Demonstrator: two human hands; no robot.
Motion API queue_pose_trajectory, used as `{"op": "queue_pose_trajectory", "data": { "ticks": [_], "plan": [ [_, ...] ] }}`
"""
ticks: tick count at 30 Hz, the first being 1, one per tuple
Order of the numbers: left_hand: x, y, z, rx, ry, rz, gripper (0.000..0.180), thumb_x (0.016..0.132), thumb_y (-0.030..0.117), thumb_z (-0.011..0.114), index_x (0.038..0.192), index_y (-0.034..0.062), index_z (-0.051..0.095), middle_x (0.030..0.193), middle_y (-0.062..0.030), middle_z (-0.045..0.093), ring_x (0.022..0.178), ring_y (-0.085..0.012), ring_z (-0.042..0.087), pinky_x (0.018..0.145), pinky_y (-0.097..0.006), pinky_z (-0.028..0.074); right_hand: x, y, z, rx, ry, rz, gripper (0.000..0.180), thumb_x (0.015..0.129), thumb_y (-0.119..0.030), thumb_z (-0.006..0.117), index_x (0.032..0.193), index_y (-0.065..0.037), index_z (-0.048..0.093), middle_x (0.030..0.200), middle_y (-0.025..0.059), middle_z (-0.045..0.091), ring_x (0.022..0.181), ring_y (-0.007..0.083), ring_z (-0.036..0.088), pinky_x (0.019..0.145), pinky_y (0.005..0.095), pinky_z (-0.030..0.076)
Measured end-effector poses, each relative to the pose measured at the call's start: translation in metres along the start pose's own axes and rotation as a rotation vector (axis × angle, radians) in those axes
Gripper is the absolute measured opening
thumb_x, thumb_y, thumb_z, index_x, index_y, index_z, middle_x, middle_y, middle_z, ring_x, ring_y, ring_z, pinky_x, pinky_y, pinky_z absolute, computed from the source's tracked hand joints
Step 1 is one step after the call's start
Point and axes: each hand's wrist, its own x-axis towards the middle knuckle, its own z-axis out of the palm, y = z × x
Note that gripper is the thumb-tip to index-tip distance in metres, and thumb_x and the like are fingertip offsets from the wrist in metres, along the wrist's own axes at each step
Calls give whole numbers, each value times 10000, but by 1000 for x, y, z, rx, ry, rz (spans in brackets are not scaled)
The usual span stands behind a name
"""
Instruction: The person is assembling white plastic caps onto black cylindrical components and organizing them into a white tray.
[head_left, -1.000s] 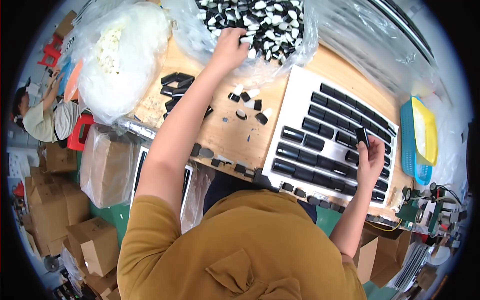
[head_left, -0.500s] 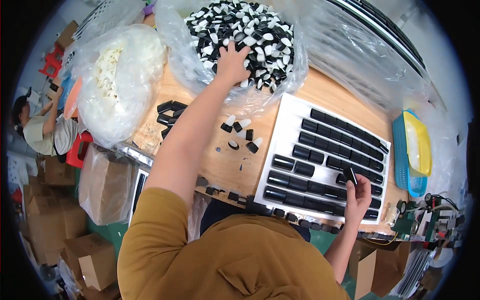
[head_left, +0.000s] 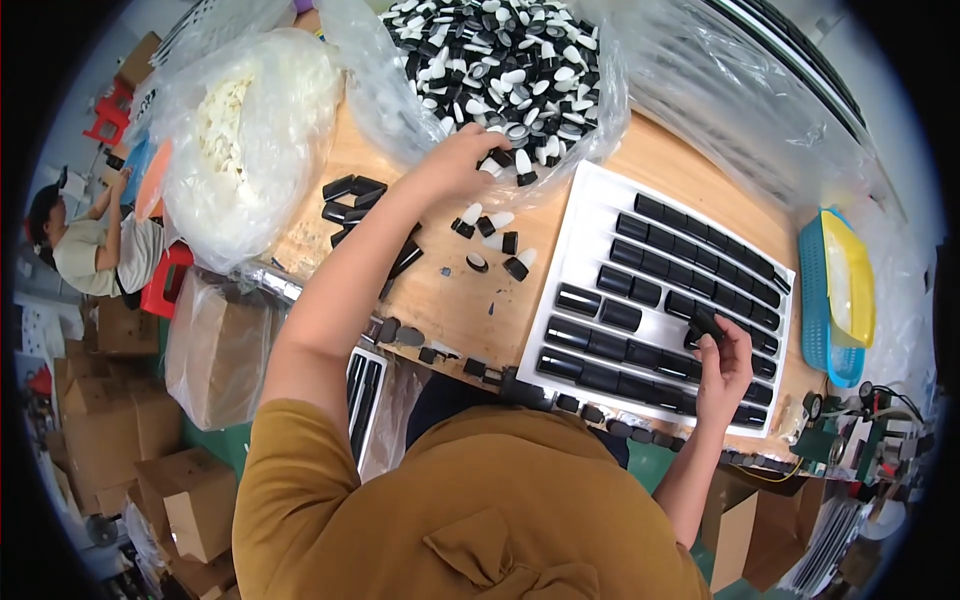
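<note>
My left hand (head_left: 462,165) is at the near edge of a clear bag's big pile of small black pieces with white oval tips (head_left: 510,75), its fingers curled over a black-and-white piece (head_left: 497,160). Between thumb and fingers, my right hand (head_left: 724,375) pinches a short glossy black tube (head_left: 707,323), held tilted above the tray. The white tray (head_left: 562,232) carries rows of similar black tubes lying on their sides, with a gap in the middle rows. Several loose black-and-white pieces (head_left: 518,265) lie on the table between the hands.
More black tubes (head_left: 355,190) lie beyond my left forearm. A plastic bag of cream-coloured parts (head_left: 225,130) sits at the left. Blue and yellow baskets (head_left: 818,300) stand right of the tray. Dark blocks line the table's front edge (head_left: 430,354). Another person (head_left: 95,250) sits far left.
My left hand has drawn back from the pile's middle to its near edge, its spread fingers now curled. My right hand has lowered the black tube slightly toward the tray. The view has shifted a little.
</note>
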Motion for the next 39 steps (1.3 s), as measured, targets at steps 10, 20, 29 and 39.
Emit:
{"op": "queue_pose_trajectory", "data": {
  "ticks": [10, 20, 29, 39],
  "plan": [
    [-77, 24, 9, 16, 474, 82, 321, 788, -88, 563, 1063, 45, 661, 1000, -121, 637, 906, -264, 623, 799, -359, 500, 5, -15, 28, 181, -76, 76, 266, 864, -9, 710, 1121, -38, 646, 886, -22, 577, 789, 69, 566, 670, 229, 509],
    [-141, 38, 98, -352, 242, -150, 295, 689, 27, 810, 949, 33, 670, 838, -62, 581, 719, -184, 559, 663, -299, 487, 14, -45, 146, -63, -597, -139, 271, 830, -32, 756, 1088, -24, 673, 899, 19, 639, 761, 89, 583, 657, 232, 499],
    [-152, 41, 114, -306, 363, -57, 293, 713, 81, 807, 951, 47, 639, 860, -63, 572, 805, -227, 551, 726, -336, 467, 12, -33, 202, -307, -750, -586, 219, 770, -82, 746, 971, -84, 661, 900, 87, 651, 909, 308, 606, 771, 399, 512],
    [-139, 46, 85, -696, 168, -300, 204, 768, 37, 740, 950, 37, 648, 898, -104, 648, 881, -283, 599, 762, -381, 490, 14, -24, 206, -366, -772, -657, 279, 748, -70, 767, 1008, -63, 666, 924, 114, 644, 913, 328, 608, 785, 408, 512]
  ]
}}
